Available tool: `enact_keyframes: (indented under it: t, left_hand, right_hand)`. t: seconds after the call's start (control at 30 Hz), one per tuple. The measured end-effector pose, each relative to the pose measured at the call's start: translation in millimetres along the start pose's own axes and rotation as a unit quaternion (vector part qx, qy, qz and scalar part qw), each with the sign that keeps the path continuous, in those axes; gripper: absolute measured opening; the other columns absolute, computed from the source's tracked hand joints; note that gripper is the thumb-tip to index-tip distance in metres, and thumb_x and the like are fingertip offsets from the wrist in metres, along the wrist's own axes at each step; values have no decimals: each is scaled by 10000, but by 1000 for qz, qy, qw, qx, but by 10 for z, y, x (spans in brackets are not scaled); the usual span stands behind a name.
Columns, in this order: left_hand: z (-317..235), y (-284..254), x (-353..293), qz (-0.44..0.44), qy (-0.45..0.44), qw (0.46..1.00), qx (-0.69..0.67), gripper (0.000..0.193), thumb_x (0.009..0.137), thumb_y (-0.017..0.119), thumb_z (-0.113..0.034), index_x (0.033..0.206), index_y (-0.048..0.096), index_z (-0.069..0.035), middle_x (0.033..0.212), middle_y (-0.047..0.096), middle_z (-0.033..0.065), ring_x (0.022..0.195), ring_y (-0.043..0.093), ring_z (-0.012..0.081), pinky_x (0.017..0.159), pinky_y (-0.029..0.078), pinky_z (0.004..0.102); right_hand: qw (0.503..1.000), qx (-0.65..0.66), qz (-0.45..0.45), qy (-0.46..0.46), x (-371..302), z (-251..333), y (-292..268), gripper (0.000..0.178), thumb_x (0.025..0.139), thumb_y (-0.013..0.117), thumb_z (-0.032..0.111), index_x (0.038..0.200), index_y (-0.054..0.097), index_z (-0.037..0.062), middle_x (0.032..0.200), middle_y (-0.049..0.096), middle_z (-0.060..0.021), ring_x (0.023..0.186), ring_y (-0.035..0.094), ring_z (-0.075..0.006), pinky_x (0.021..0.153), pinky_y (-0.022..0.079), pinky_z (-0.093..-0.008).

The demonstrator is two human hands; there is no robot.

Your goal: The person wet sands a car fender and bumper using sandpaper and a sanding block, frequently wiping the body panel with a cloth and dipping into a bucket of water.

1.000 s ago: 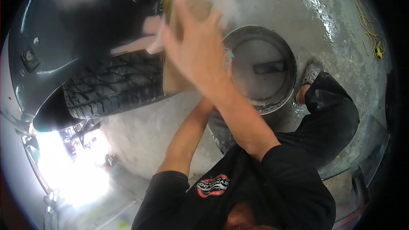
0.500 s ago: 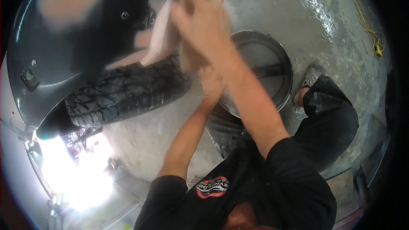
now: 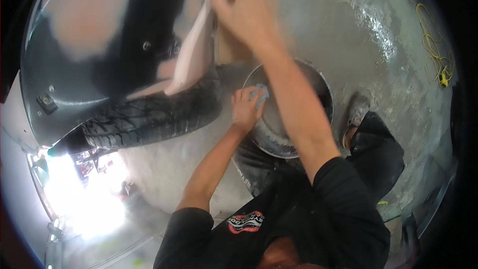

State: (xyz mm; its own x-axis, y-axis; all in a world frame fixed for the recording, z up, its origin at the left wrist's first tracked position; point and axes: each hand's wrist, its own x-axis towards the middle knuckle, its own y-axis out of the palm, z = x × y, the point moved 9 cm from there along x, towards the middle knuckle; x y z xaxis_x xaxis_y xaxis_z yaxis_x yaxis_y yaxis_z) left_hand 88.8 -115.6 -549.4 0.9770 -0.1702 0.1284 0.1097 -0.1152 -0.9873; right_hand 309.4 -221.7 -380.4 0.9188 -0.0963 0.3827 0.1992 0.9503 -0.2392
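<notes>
My left hand [image 3: 246,109] is closed around a crumpled light blue cloth [image 3: 260,92], held over the near left rim of a round dark basin [image 3: 326,82] with liquid in it. My right hand [image 3: 249,15] is blurred, up against the edge of a black vehicle panel [image 3: 149,20]. Something greenish and smeared shows by its fingertips, too unclear to name. Pale pinkish patches mark the panel, one a long raised strip [image 3: 191,52] beside my right hand. My right forearm hides part of the basin.
A knobby tire [image 3: 154,114] sits under the panel, left of my left hand. My shoe [image 3: 357,112] rests on wet concrete right of the basin. A yellow cord [image 3: 435,52] lies at the far right. Bright light comes in at lower left.
My left hand has shifted to the basin rim, and the light blue cloth now shows in it. My right hand has moved slightly up and right along the panel edge. The view has shifted a little.
</notes>
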Motion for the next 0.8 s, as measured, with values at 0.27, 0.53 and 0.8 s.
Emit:
enact_keyframes:
  t: [0.27, 0.53, 0.8]
  left_hand:
    - [-211, 137, 67, 106, 24, 994, 10, 397, 888, 762, -225, 1275, 706, -156, 1314, 624, 72, 1251, 548, 299, 1053, 430, 474]
    - [-244, 1374, -72, 390, 3, 908, 151, 387, 847, 725, -185, 1208, 727, -47, 1317, 631, 157, 1292, 538, 364, 1080, 421, 519]
    - [-163, 2832, -959, 467, -193, 862, -48, 487, 894, 681, -194, 1326, 659, 31, 1281, 670, 320, 1285, 594, 460, 1115, 420, 604]
  right_hand:
    - [999, 0, 29, -15, 351, -175, -7, 626, 898, 685, 456, 1470, 602, 214, 1209, 531, -375, 976, 667, -589, 872, 570, -595]
    - [998, 38, 36, -19, 131, -252, -27, 632, 904, 683, 424, 1491, 588, 212, 1199, 528, -335, 969, 659, -565, 859, 564, -589]
    - [922, 251, 294, -36, -1477, 389, 14, 792, 874, 801, 351, 1591, 483, 234, 1076, 467, -264, 831, 632, -459, 714, 597, -501]
